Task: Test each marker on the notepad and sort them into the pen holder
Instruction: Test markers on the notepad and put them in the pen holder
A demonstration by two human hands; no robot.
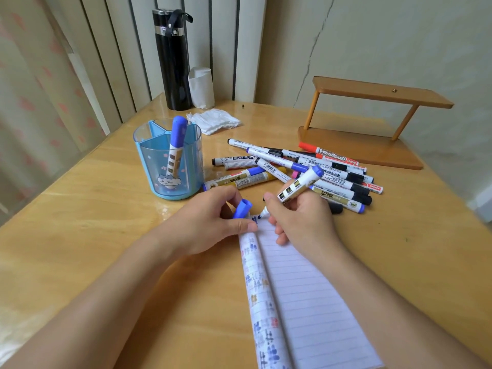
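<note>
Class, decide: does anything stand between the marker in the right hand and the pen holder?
Nothing tall. Between the marker and the pen holder only loose markers lie flat on the table; the left hand, holding the cap, sits nearer, off that line.

Notepad (306,288) near end cut off by the bottom edge, my forearms (106,302) too, marker (298,186) middle hidden in my right hand (300,219), cap (242,208) half covered by my left hand (202,225), lower markers of the pile (306,166) buried under others, their small print unreadable, desk (106,209) cropped left and right
</note>
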